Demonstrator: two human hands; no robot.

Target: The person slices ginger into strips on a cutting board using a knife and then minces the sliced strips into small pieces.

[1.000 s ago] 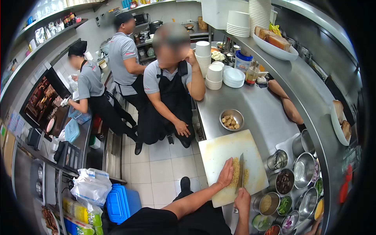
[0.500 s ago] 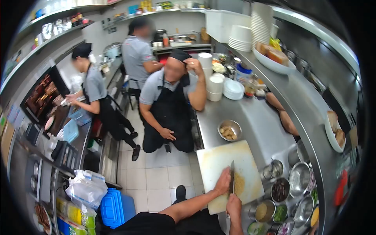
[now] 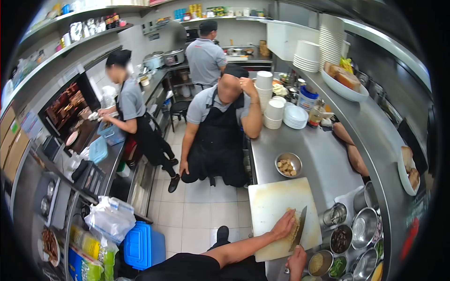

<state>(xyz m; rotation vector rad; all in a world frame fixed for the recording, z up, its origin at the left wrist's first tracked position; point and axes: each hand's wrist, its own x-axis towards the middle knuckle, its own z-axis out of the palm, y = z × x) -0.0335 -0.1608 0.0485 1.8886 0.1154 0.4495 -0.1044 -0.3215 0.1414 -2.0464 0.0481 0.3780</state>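
My right hand [image 3: 296, 260] grips the handle of a kitchen knife [image 3: 299, 229] at the near edge of a white cutting board [image 3: 267, 196]. Its blade points away from me and lies over the board, tilted slightly right. Finely chopped pale bits [image 3: 291, 232] are spread on the board left of the blade and partly beneath my left hand [image 3: 283, 225]. That hand lies flat with fingers stretched toward the blade and holds nothing. Just beyond the board stands a metal bowl [image 3: 294, 159] with light-brown chunks in it.
Metal bowls of ingredients, including a dark-filled bowl [image 3: 341, 239], crowd the right side. Overhead runs a steel shelf [image 3: 375, 126]. A person in a black apron [image 3: 218, 140] sits beyond the counter's left edge; two others stand farther back. Another person's forearm [image 3: 351, 150] rests at right.
The knife has moved from the left of the chopped bits to their right. My left hand has shifted onto the bits. The view has swung left, and the seated person's hand moved to the knee.
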